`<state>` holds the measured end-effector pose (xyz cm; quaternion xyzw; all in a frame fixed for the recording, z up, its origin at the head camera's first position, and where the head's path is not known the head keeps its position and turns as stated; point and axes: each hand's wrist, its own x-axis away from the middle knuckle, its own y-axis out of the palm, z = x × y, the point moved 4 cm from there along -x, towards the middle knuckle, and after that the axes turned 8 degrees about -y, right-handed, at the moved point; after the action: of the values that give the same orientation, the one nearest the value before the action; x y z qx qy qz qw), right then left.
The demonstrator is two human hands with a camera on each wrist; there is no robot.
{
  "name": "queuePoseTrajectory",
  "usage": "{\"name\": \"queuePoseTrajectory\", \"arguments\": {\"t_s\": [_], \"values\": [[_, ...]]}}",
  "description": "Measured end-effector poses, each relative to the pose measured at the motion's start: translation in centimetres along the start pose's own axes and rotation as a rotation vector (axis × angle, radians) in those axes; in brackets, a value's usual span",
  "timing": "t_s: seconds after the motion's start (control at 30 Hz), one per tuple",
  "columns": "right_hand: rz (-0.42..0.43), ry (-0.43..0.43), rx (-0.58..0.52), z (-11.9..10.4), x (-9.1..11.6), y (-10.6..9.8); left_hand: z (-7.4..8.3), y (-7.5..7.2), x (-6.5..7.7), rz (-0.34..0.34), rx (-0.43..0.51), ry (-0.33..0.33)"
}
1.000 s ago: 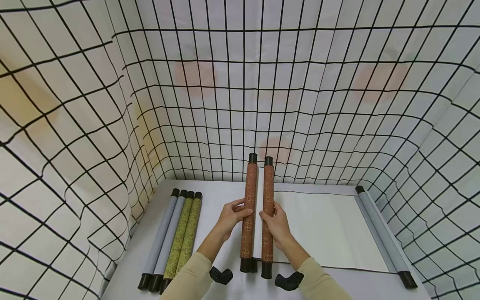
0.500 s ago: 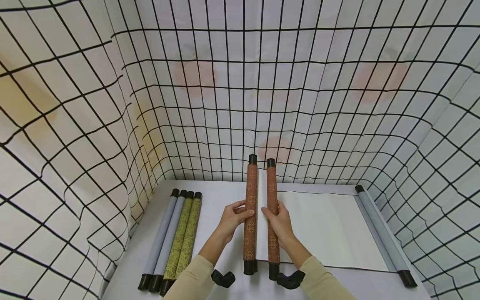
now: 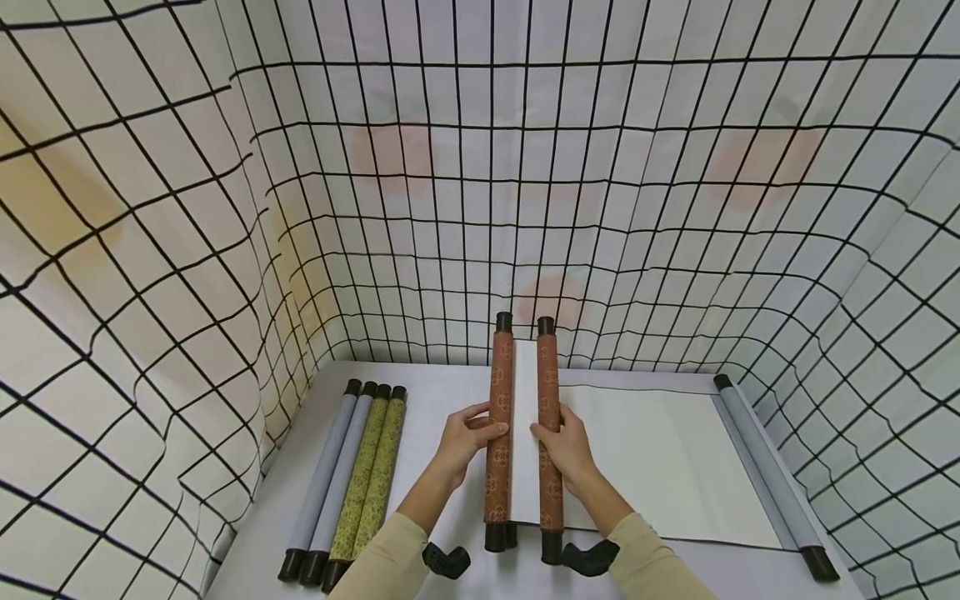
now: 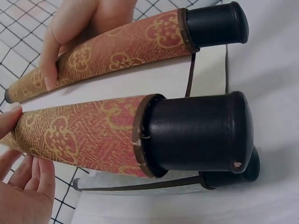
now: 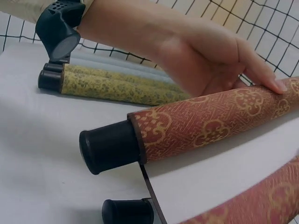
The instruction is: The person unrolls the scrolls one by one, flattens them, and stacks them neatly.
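Note:
A hanging scroll in reddish-brown patterned brocade with black end knobs is held partly unrolled, a narrow white strip showing between its two rolls. My left hand grips the left roll, thumb on top and fingers behind. The right roll is gripped by my right hand, thumb on its near side. In the right wrist view, the left hand lies along its roll; the right hand is out of that view. Another black knob shows under the left roll; what it belongs to is partly hidden.
Two grey-blue rolled scrolls and two yellow-green ones lie side by side at the left. On the right, a white sheet lies spread, a grey-blue roll at its right end. Black netting surrounds the white table.
The gap between the two rolls has widened, baring more of the white strip. My right hand has moved right with its roll; the left hand has barely shifted.

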<state>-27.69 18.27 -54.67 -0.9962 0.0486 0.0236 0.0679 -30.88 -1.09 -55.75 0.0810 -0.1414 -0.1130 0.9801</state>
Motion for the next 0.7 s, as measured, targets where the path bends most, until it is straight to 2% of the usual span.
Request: {"name": "queuePoseTrajectory", "arguments": {"t_s": [0.27, 0.43, 0.7], "values": [[-0.026, 0.025, 0.026, -0.03, -0.47, -0.36, -0.48, -0.82, -0.38, 0.05, 0.048, -0.016], [-0.013, 0.007, 0.027, -0.18, -0.92, -0.01, -0.29, -0.95, -0.49, 0.044, 0.048, -0.009], [0.049, 0.003, 0.152, 0.68, -0.74, -0.33, -0.48, -0.59, -0.05, 0.025, 0.004, -0.002]]}}
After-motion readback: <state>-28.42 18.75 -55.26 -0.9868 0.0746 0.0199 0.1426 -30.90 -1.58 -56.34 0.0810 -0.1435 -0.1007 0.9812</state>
